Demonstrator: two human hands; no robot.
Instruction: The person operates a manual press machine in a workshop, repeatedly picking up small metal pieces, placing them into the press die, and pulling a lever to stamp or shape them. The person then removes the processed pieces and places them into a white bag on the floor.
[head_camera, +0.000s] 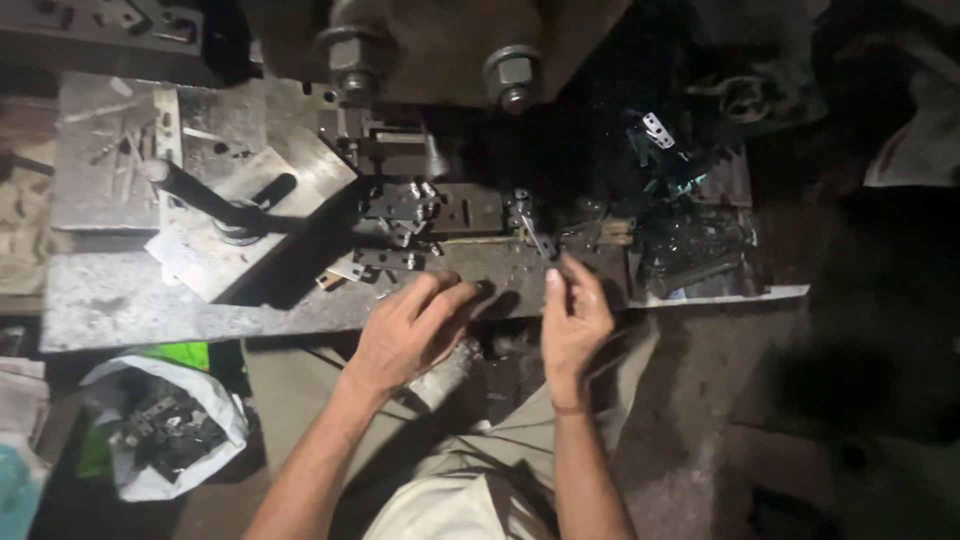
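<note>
A person seated at a steel bench (130, 310) works both bare hands at the foot of a small press. The left hand (412, 330) lies palm down, fingers loosely spread and slightly bent, its fingertips resting on the bench's front edge just below the die block (420, 215); it grips nothing. The right hand (573, 318) is raised on edge beside it, fingers curled inward with thumb and forefinger pinched on a thin metal rod (537, 240) that slants up and left toward the die block's right end. A narrow band circles the right wrist.

The die block is a dark, oily cluster of stepped steel pieces studded with small bolt heads. Above it two large hex nuts (513, 72) sit on the press's heavy frame. To the left, a flat, scuffed grey plate (260, 215) lies tilted on the bench, crossed by a black lever (205, 195) with a rounded handle. The bench top is dull, scratched sheet steel with a straight front edge.

At the right, a heap of dark, glinting stamped metal parts (690, 240) rests on the bench, well apart from the hands. Below the bench at lower left, an open white plastic bag (215, 425) holds more small dark metal pieces. The person's light trousers show at the bottom.
</note>
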